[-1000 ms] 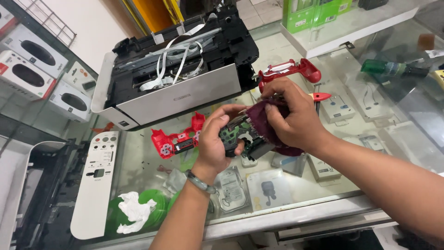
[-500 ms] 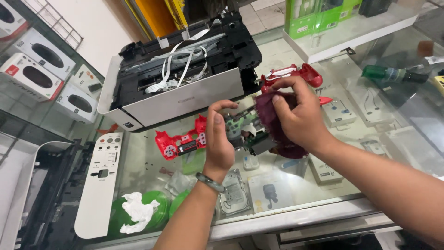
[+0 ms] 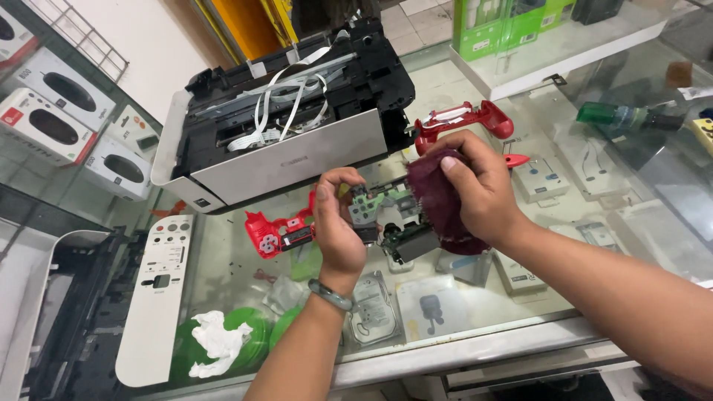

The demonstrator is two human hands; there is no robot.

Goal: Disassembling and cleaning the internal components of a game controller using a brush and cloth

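Head view: controller circuit assembly (image 3: pixel 386 219) held above glass table (image 3: pixel 520 327), cloth-wiping step in hand.
Left hand (image 3: pixel 338 223) fingers clamped on the assembly's left end; right hand (image 3: pixel 471 189) fingers closed on maroon cloth (image 3: pixel 438 197), pressed to its right end. Left of the fingers: red shell half (image 3: pixel 278 232). Beyond: second red shell (image 3: pixel 464 119), opened printer (image 3: pixel 286 130). Next move likely needs light, steady rubbing.

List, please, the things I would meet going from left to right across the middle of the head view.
White control panel → red shell piece → left hand → green circuit board → dark red cloth → right hand.
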